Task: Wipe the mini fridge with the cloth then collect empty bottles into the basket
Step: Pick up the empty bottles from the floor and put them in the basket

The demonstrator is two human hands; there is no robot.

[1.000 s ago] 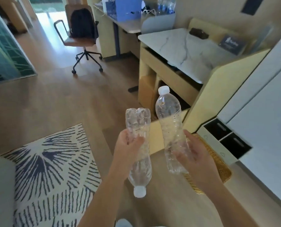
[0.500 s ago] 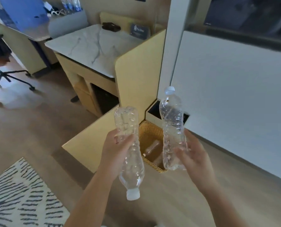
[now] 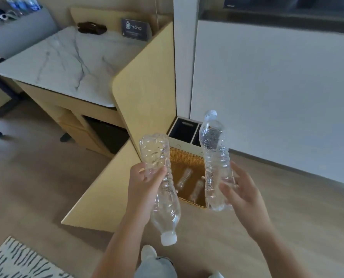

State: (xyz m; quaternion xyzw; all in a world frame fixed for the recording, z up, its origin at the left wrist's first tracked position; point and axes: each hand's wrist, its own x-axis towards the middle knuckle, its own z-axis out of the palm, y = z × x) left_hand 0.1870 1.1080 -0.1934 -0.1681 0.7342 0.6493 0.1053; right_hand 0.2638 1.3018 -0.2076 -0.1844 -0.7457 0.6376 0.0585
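While left hand (image 3: 145, 185) and right hand (image 3: 239, 189) each grip one empty bottle, release both directly above basket (image 3: 187, 155), cap-end clear of rim.

Both bare forearms come up from the bottom edge of the frame toward the centre. The left hand (image 3: 145, 189) sits just left of centre, fingers and thumb wrapped tight around what it's holding, knuckles facing the camera and the wrist pretty straight. The right hand (image 3: 240, 192) is right of centre at about the same height, palm turned inward to the left, fingers (image 3: 226, 187) spread and only loosely curled, more cradling than clamping. The two hands are apart, not touching.
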